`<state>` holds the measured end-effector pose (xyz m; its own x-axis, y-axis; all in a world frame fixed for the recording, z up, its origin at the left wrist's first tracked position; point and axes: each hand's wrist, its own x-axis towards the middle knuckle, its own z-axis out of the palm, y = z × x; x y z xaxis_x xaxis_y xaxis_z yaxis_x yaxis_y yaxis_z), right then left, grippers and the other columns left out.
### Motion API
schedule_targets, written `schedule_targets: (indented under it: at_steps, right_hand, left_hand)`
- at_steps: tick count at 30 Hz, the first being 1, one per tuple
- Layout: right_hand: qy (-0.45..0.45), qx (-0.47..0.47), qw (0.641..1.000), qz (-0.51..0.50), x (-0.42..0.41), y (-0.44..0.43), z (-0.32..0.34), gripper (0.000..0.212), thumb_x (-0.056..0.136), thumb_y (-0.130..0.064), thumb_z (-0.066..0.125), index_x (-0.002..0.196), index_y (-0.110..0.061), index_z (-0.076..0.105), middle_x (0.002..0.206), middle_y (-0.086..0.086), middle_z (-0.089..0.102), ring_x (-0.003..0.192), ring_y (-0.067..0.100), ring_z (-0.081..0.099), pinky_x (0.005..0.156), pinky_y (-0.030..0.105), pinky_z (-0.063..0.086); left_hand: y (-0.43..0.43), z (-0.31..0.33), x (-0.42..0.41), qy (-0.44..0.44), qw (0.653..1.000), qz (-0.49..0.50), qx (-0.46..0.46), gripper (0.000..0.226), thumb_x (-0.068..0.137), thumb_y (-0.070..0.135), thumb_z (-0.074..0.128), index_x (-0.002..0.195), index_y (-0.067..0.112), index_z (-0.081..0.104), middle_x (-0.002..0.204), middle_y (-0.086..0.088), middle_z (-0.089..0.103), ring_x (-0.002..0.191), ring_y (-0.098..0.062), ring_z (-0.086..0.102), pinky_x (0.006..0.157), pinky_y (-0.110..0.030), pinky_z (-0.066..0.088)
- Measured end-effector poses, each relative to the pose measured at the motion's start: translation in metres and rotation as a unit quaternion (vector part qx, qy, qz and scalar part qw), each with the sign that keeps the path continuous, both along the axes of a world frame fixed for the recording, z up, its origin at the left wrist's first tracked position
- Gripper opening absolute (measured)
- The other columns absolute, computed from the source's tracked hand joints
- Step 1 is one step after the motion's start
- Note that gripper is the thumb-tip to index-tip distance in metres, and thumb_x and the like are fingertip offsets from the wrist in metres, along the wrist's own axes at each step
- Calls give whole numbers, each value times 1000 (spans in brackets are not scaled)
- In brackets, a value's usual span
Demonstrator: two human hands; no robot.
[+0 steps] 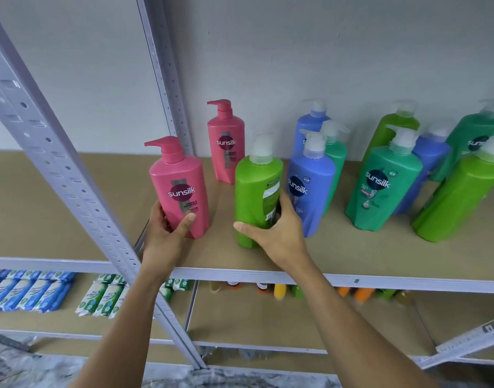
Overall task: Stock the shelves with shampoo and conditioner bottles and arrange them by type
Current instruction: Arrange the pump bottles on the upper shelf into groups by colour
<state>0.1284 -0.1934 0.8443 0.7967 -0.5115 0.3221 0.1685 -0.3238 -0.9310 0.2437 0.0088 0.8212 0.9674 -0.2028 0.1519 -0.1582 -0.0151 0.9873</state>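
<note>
Placement of pink beside pink.
Fingers (188, 219) of the left hand (164, 232) clasp the upright front pink bottle (181, 175), just before the rear pink bottle (225, 141); the right hand (279, 233) clasps the lime bottle (251, 191) right of it.

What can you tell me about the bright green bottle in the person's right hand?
The lime green pump bottle looks like glossy plastic, with a clear cap over its pump head. It stands nearly upright, turned so its printed label faces right. Its base is on the brown shelf board, between a pink Sunsilk bottle and a blue Sunsilk bottle. The right hand grips its lower part, thumb across the front, fingers round the label side.
</note>
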Motion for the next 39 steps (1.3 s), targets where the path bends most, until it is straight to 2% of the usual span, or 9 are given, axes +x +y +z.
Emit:
schedule_targets:
  at_steps: [6, 11, 14, 22, 26, 30, 34, 36, 39]
  right_hand:
    - [-24, 23, 999, -25, -68, -31, 6, 89, 58, -35, 98, 134, -25, 55, 117, -14, 71, 108, 9, 68, 92, 26, 55]
    - [3, 12, 993, -118, -110, -65, -6, 90, 54, -43, 98, 132, -32, 55, 112, -22, 71, 103, 3, 68, 88, 25, 57]
    - [1, 15, 986, -164, -117, -87, -10, 85, 59, -33, 97, 133, -29, 54, 117, -14, 71, 107, 8, 68, 93, 38, 58]
    - [2, -8, 980, -198, -116, -118, -16, 90, 61, -35, 97, 137, -36, 48, 127, -18, 66, 116, 7, 64, 102, 42, 54]
    - [31, -3, 987, -159, -119, -127, -19, 96, 63, -40, 94, 143, -40, 42, 133, -22, 62, 122, 6, 60, 103, 38, 51]
    - [48, 10, 995, -83, -139, -159, -29, 76, 82, -5, 81, 147, -25, 47, 134, -5, 65, 122, 13, 63, 103, 40, 51]
    - [108, -170, 954, -220, -150, -189, -31, 43, 80, -18, 63, 122, -16, 68, 119, 10, 70, 107, 16, 66, 95, 24, 47]
    - [190, -277, 914, -229, -147, -198, -37, 47, 85, -38, 59, 123, -12, 67, 119, 15, 68, 109, 36, 63, 93, 38, 49]
    - [296, -370, 852, -220, -141, -200, -57, 67, 85, -55, 38, 129, -12, 64, 134, 15, 63, 124, 38, 57, 102, 49, 43]
  left_hand:
    - [-4, -5, -5, -11, 998, 5, 64, 75, 76, 29, 88, 137, 30, 44, 120, 13, 69, 110, -7, 66, 99, -42, 52]
    - [-16, -3, -13, -21, 996, -7, 88, 65, 80, 17, 83, 129, 33, 43, 109, 25, 62, 88, 18, 60, 77, -12, 46]
    - [-19, -5, -12, -27, 995, -16, 98, 67, 78, 19, 85, 129, 33, 44, 112, 23, 64, 93, 13, 63, 82, -17, 49]
    - [-21, -5, -13, -23, 994, -27, 102, 66, 79, 18, 85, 130, 33, 46, 115, 20, 66, 95, 13, 64, 79, -15, 48]
    - [-21, -5, -10, -10, 996, -24, 89, 66, 76, 16, 87, 128, 30, 49, 116, 14, 69, 100, 1, 68, 86, -26, 52]
    - [-28, -4, -13, -5, 999, -4, 49, 61, 74, 9, 86, 124, 23, 53, 114, 10, 71, 98, -2, 70, 86, -30, 55]
    - [-39, -5, -11, -9, 1000, -5, 27, 61, 75, 2, 85, 126, 17, 55, 116, 4, 72, 103, -10, 71, 87, -32, 56]
    - [-47, -7, -4, -13, 999, -18, 27, 65, 75, 1, 84, 131, 12, 53, 120, 0, 71, 106, -14, 70, 87, -34, 56]
    - [-62, -6, 8, -21, 999, -36, 33, 67, 75, -2, 83, 133, 7, 50, 123, -5, 70, 108, -17, 69, 89, -34, 58]
